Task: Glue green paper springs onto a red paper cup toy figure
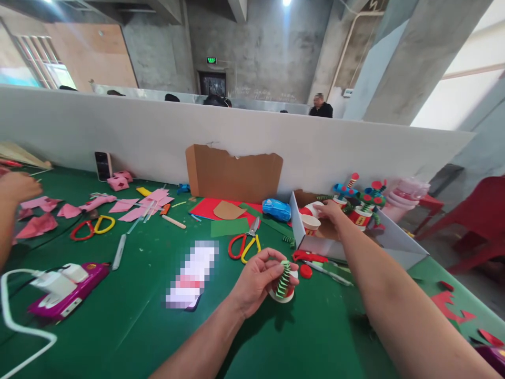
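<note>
My left hand is closed with thumb and fingers round a green pleated paper strip. Behind and beneath the strip is a small red-and-white paper cup tipped over, partly covered by the fingers. My right hand reaches into a white cardboard box, its fingertips closed on a paper cup lying at the box's left end. Just in front of that cup stands another paper cup. Scissors with one red and one yellow handle lie beyond my left hand.
Finished-looking cup figures stand in the box. A blue toy car, coloured paper, a red cap and a phone lie around. Leftward are a purple power strip, pink scraps and another person's hand.
</note>
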{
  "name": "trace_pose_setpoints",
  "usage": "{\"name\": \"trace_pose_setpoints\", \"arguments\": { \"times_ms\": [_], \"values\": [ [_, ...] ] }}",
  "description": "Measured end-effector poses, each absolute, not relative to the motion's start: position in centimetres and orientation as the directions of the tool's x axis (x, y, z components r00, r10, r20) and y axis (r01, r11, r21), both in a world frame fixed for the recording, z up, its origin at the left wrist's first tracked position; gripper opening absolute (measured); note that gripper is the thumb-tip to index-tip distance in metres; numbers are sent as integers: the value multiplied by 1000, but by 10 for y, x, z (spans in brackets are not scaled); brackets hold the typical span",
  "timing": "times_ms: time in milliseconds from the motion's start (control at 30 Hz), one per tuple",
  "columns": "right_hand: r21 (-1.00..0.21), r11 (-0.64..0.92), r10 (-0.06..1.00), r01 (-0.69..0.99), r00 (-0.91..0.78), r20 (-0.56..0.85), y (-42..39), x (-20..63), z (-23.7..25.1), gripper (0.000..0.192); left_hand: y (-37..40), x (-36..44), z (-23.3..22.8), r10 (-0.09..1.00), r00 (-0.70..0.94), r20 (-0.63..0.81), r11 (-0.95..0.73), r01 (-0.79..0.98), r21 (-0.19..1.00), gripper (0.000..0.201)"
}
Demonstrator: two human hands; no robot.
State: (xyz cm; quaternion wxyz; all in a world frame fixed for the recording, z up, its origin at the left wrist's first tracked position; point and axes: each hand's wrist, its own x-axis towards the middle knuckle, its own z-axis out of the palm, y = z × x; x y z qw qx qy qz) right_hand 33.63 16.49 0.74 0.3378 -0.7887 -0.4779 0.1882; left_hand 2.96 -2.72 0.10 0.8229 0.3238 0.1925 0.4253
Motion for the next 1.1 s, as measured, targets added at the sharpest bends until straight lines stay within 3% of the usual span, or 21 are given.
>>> {"name": "trace_pose_setpoints", "arguments": {
  "times_ms": [100, 333, 467, 567, 667, 900, 1100],
  "values": [
    [-702, -285, 883, 652, 464, 73, 158, 335, 15, 14, -27, 30, -1, 823, 567, -33, 419, -568, 708, 37],
    [-571, -139, 835, 809, 406, 372, 123, 328, 71, 15, -32, 31, -2, 809, 588, -26, 404, -523, 750, 37],
    [-340, 91, 808, 936, 130, 575, 87, 319, 107, 17, -32, 32, -3, 818, 575, -28, 393, -522, 757, 37],
    [-243, 135, 840, 961, 19, 543, 68, 308, 113, 15, -33, 32, -3, 827, 561, -19, 376, -530, 760, 37],
    [-197, 63, 874, 978, 41, 484, 61, 301, 105, 13, -34, 32, -2, 828, 561, -13, 369, -528, 765, 38],
    [-228, -53, 859, 972, 160, 487, 75, 302, 90, 20, -35, 33, 0, 830, 558, -17, 374, -534, 759, 40],
    [-233, -66, 890, 970, 163, 425, 88, 307, 76, 17, -34, 32, -2, 831, 556, -14, 374, -539, 755, 40]
  ]
}}
